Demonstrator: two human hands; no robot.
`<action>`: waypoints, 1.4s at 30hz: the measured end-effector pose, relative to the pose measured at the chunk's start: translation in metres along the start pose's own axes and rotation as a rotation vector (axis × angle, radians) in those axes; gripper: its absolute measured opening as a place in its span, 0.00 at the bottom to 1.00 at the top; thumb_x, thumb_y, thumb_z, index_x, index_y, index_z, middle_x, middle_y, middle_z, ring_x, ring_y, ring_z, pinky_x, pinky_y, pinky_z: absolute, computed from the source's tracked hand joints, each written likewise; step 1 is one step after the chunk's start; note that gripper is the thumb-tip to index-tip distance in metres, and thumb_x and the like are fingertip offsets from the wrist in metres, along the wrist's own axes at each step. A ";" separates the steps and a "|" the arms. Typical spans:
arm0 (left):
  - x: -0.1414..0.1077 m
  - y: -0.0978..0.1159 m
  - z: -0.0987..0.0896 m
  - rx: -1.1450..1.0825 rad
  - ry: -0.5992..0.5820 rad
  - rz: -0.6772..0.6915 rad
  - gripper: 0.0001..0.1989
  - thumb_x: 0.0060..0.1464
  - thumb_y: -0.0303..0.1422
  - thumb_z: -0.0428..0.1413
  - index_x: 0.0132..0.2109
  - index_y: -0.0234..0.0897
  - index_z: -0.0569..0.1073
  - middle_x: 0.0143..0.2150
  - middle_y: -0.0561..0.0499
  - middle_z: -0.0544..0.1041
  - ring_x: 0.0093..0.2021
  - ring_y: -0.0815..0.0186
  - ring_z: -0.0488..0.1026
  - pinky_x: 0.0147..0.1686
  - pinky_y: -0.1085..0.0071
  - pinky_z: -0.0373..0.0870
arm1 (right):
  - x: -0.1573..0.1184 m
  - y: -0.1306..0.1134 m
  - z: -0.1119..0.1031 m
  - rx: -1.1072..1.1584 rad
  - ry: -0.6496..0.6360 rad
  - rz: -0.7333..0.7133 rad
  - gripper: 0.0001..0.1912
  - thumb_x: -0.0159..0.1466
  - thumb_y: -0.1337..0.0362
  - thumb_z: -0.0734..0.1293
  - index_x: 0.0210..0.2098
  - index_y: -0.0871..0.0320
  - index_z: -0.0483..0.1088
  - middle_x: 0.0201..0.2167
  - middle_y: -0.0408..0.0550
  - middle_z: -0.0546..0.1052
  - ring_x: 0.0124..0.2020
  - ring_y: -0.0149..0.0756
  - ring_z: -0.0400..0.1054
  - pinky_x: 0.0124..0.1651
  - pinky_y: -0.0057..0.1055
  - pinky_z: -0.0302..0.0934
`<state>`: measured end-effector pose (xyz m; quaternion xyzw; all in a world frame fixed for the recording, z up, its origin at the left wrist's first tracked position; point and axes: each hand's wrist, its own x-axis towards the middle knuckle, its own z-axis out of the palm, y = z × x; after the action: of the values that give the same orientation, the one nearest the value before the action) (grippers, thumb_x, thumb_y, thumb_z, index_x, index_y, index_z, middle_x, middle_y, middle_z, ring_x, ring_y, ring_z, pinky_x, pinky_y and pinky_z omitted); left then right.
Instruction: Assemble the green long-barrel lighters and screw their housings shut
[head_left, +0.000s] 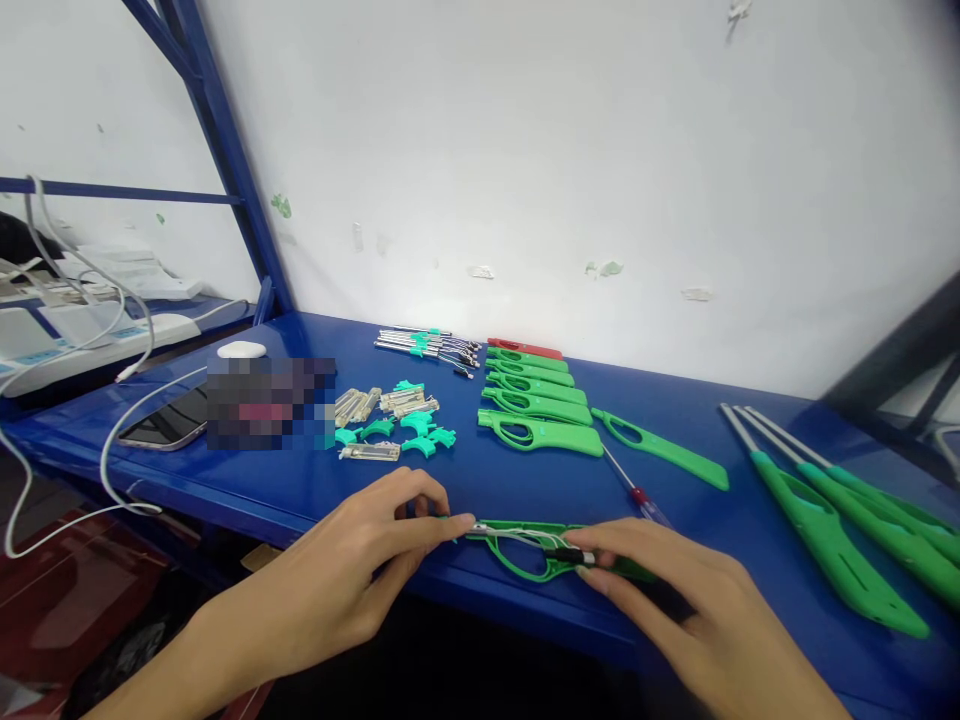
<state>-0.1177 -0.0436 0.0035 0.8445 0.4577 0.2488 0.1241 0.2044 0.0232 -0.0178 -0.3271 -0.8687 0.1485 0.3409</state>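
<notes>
Near the front edge of the table lies an open green lighter casing half [525, 574], with its looped handle towards me. My left hand [375, 550] pinches the silver end of a lighter tube [478, 530] at the casing's left end; most of the tube is hidden behind the fingers. Thin white wires [529, 537] run from there to a small black igniter [564, 554]. Thumb and fingers of my right hand [667, 590] are closed on that igniter, just over the casing.
Green casing halves [540, 433] and a red one [525, 348] lie stacked behind. A screwdriver [637, 492] lies right of them. Assembled lighters [832, 540] are at right. Wired tubes [412, 343], teal triggers [420, 425], clear fuel tanks [370, 452] and a phone [169, 415] lie left.
</notes>
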 end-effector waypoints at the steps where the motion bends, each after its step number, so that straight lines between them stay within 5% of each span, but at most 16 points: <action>1: 0.000 0.000 0.001 0.012 0.002 0.003 0.25 0.74 0.22 0.47 0.67 0.52 0.74 0.54 0.48 0.74 0.49 0.66 0.75 0.50 0.73 0.75 | 0.001 -0.001 0.000 0.004 0.004 -0.004 0.09 0.72 0.60 0.71 0.50 0.43 0.82 0.44 0.38 0.88 0.42 0.34 0.85 0.48 0.22 0.77; 11: 0.023 0.016 0.005 0.149 0.059 0.116 0.12 0.75 0.28 0.51 0.58 0.42 0.76 0.55 0.46 0.73 0.52 0.58 0.72 0.55 0.59 0.72 | 0.004 -0.008 -0.004 0.063 0.030 -0.049 0.08 0.73 0.65 0.71 0.45 0.44 0.82 0.41 0.35 0.87 0.40 0.29 0.84 0.47 0.16 0.74; 19: 0.056 0.025 0.022 0.254 0.002 0.235 0.05 0.72 0.26 0.57 0.42 0.36 0.74 0.48 0.49 0.75 0.44 0.60 0.72 0.46 0.62 0.71 | 0.005 -0.007 -0.004 0.071 0.049 -0.110 0.08 0.74 0.65 0.69 0.44 0.49 0.82 0.41 0.41 0.87 0.40 0.33 0.85 0.48 0.19 0.76; 26: 0.054 0.026 0.024 0.323 0.028 0.223 0.07 0.72 0.24 0.55 0.42 0.37 0.74 0.46 0.50 0.75 0.39 0.62 0.70 0.36 0.64 0.66 | 0.004 -0.007 -0.003 0.083 0.052 -0.153 0.09 0.74 0.65 0.69 0.45 0.49 0.83 0.41 0.41 0.88 0.40 0.33 0.85 0.48 0.19 0.77; 42: 0.057 0.026 0.031 0.414 -0.026 0.193 0.05 0.73 0.24 0.53 0.51 0.37 0.73 0.47 0.47 0.76 0.43 0.57 0.73 0.38 0.64 0.71 | 0.003 -0.011 -0.009 0.005 0.105 -0.276 0.11 0.74 0.66 0.68 0.44 0.47 0.83 0.42 0.41 0.88 0.39 0.33 0.85 0.46 0.21 0.77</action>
<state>-0.0572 -0.0099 0.0058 0.8949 0.4146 0.1495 -0.0704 0.2039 0.0170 -0.0047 -0.2110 -0.8862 0.0851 0.4037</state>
